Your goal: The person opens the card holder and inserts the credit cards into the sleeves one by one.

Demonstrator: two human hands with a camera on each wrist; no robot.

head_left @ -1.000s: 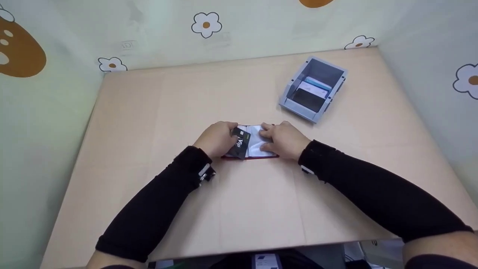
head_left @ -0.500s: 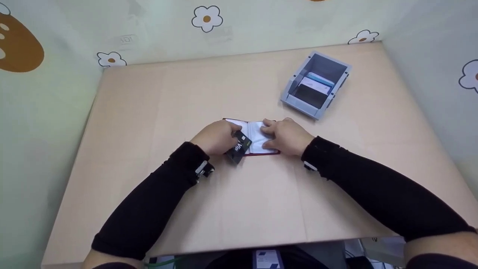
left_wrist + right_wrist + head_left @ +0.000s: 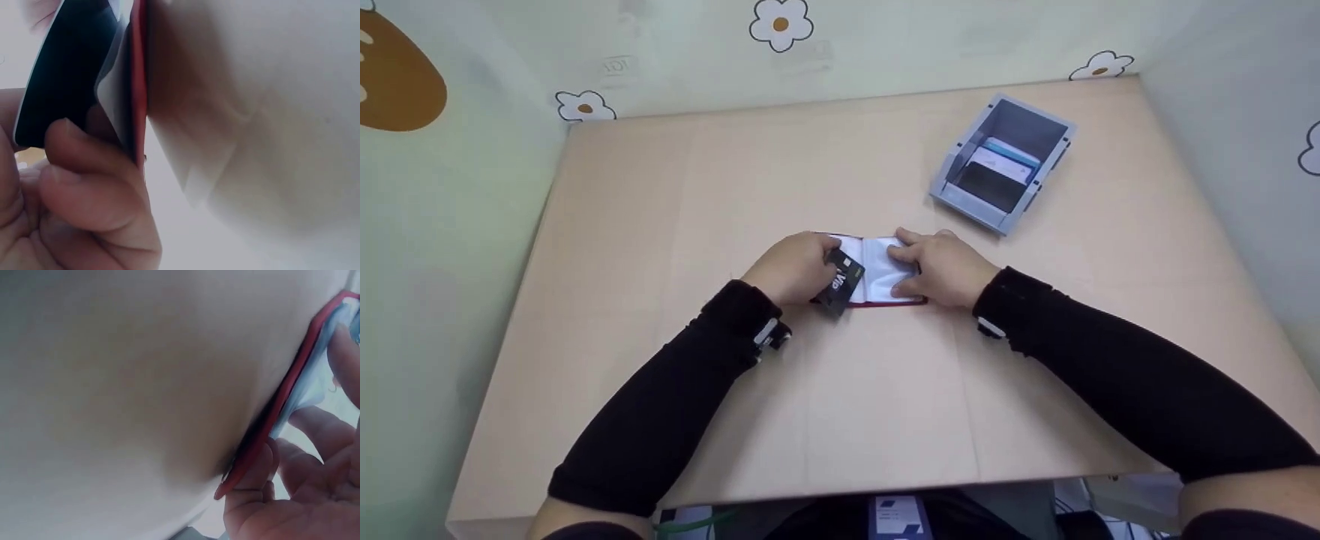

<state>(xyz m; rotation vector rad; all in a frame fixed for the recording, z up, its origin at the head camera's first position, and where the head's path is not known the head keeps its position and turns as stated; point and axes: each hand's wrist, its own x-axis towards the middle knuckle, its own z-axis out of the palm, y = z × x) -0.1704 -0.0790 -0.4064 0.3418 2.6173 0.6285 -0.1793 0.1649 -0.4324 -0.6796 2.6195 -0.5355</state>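
A small card holder with a red cover and clear plastic pockets (image 3: pixel 877 262) lies spread in front of the person in the head view. My left hand (image 3: pixel 791 270) pinches a black card marked "Vip" (image 3: pixel 844 283), slanted over the left page. In the left wrist view, the dark card (image 3: pixel 62 67) stands beside a loose pocket sheet and the red cover edge (image 3: pixel 138 73), fingertips close to both. My right hand (image 3: pixel 952 266) grips the holder's right side. The right wrist view has fingers bent around the red cover (image 3: pixel 275 405), with others against the clear pocket.
Toward the back right of the table (image 3: pixel 675 195) stands a grey plastic bin (image 3: pixel 971 208). Inside it are a black card-like piece (image 3: pixel 990 187) and several white and blue cards (image 3: pixel 1001 163). Pale walls with flower prints border the table.
The black card's lower end has swung left, uncovering more of the left page. Both hands keep their hold, the right fingers shifting slightly on the page. The head view has tilted a little.
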